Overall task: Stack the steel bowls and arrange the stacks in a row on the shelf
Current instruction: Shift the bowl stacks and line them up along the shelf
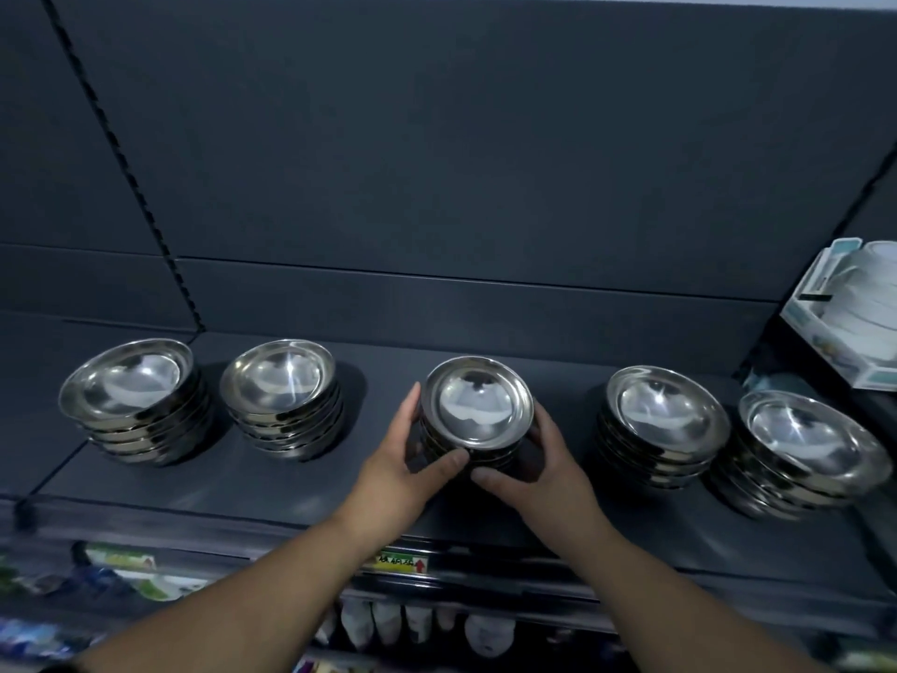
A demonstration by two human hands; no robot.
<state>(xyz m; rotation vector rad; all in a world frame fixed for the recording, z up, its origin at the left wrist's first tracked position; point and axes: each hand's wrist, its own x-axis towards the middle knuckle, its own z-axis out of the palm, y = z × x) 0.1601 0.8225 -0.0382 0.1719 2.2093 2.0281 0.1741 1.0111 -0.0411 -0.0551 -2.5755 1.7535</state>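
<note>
Several stacks of steel bowls stand in a row on the dark shelf (204, 483). The middle stack (478, 405) is held between both hands. My left hand (407, 459) grips its left side, thumb at the front. My right hand (539, 471) grips its right side, thumb against the front of the lower bowls. Two stacks stand to the left, the far-left stack (133, 388) and the second stack (279, 376). Two more stand to the right, one stack (665, 410) beside the hands and the far-right stack (810, 442).
A boxed set of white dishes (844, 323) sits at the right on a neighbouring shelf. A price label (403, 562) is fixed to the shelf's front edge. Packaged goods (131, 570) and hanging items fill the shelves below. A dark back panel rises behind the bowls.
</note>
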